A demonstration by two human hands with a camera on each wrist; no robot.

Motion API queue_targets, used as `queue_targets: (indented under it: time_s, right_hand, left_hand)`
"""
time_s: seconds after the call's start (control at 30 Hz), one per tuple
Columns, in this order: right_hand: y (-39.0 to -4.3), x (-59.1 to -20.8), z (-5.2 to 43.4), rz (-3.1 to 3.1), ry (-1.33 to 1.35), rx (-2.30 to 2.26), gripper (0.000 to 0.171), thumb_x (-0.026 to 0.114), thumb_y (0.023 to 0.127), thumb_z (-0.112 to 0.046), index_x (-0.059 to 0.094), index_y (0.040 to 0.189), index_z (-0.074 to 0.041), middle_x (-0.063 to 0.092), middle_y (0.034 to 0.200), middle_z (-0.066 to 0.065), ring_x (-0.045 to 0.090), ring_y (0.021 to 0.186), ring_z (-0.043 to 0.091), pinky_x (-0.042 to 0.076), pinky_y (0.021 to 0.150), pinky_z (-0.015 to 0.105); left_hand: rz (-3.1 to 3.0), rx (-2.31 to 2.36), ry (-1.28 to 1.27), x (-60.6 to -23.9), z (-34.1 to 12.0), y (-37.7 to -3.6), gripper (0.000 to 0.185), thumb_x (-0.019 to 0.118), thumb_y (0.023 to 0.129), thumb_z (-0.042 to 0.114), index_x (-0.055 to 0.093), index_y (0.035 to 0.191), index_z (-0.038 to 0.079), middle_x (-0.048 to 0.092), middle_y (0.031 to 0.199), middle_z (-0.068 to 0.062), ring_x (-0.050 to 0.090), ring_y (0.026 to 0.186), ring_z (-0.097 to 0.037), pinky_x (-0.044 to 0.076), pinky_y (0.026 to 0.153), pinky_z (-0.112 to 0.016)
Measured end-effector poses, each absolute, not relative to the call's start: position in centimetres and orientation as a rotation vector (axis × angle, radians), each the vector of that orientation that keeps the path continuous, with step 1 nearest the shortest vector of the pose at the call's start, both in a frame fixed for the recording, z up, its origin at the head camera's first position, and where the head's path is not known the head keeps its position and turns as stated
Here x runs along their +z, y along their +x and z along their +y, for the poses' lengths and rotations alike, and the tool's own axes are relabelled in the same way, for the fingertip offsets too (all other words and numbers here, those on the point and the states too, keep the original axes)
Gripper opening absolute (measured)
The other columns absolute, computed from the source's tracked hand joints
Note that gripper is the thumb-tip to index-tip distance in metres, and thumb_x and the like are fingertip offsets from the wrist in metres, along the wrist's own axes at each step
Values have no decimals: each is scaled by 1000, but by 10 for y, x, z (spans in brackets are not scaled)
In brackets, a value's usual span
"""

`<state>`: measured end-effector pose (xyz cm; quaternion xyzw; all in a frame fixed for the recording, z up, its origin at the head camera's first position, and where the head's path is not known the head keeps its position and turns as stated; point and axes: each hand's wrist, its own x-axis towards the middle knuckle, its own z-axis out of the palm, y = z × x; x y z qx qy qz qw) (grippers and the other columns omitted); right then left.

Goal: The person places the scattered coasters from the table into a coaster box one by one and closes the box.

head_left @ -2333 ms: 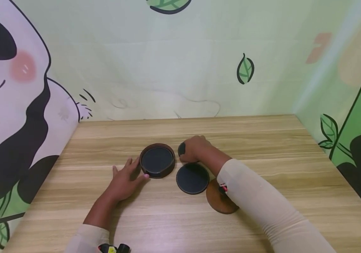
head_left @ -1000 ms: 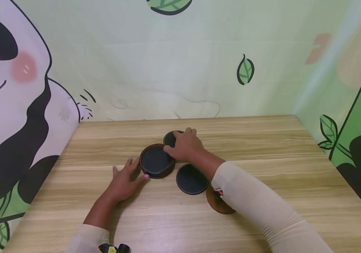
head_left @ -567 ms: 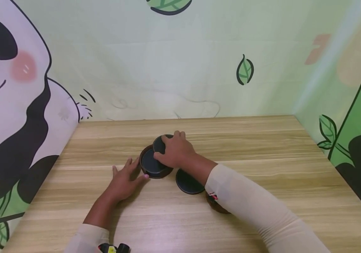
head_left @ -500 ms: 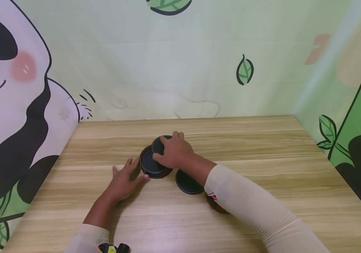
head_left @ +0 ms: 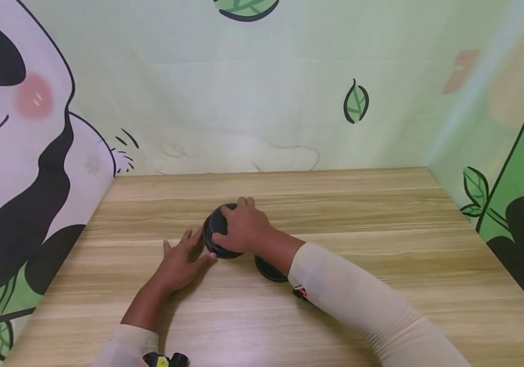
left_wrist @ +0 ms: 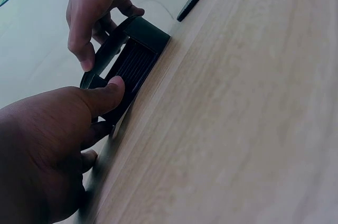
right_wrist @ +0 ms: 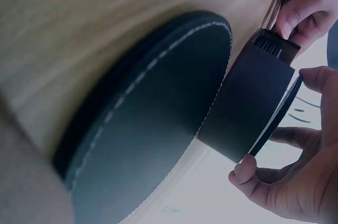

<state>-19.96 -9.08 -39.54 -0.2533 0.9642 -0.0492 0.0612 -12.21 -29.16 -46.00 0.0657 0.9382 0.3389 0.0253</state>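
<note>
Right hand [head_left: 240, 229] arches over holder [left_wrist: 138, 55], apparently lowering coaster [head_left: 218, 224].

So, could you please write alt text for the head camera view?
A person's right hand lowers a dark round coaster into a round holder on a wooden table, while the left hand rests against the holder's side. Another dark coaster lies beside it, partly under the right sleeve.

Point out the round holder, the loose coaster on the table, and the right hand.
holder [left_wrist: 132, 60], left wrist view, its ribbed side wall
loose coaster [right_wrist: 158, 113], right wrist view, its dark top face
right hand [head_left: 239, 229], head view, back of hand
</note>
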Motion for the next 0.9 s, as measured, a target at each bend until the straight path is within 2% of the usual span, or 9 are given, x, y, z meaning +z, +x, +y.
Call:
queue_targets:
  time_s: [0.17,0.37,0.63,0.9]
  right_hand:
    - [-196,-395,-95,2921,-812,-107,80,58,100,-68,51,165,-22,56,147,19,53,131,29,66,89,44]
    - [-194,-396,-97,2914,-838,-57,79,57,99,-67,52,163,-21,58,145,18,54,131,28,66,88,43]
    - [-193,-399,-97,2920,-866,-6,78,54,100,-68,54,160,-19,60,144,17,54,130,28,66,87,43]
    - [-190,-402,-95,2936,-876,30,79,51,102,-75,57,158,-19,60,148,16,55,133,28,66,90,45]
  left_hand:
    - [2902,1047,202,-461,-292,-123,89,68,105,52,31,172,8,35,172,-32,20,165,-57,-13,124,-86]
    - [2883,1006,179,-458,-292,-123,85,67,108,45,28,173,6,32,175,-29,16,167,-53,-13,125,-86]
    - [2882,988,173,-459,-293,-123,85,67,108,44,27,173,6,30,175,-31,18,167,-53,-13,125,-86]
    - [2886,996,181,-459,-292,-123,85,68,108,43,28,172,4,31,174,-31,17,167,-53,-13,124,-86]
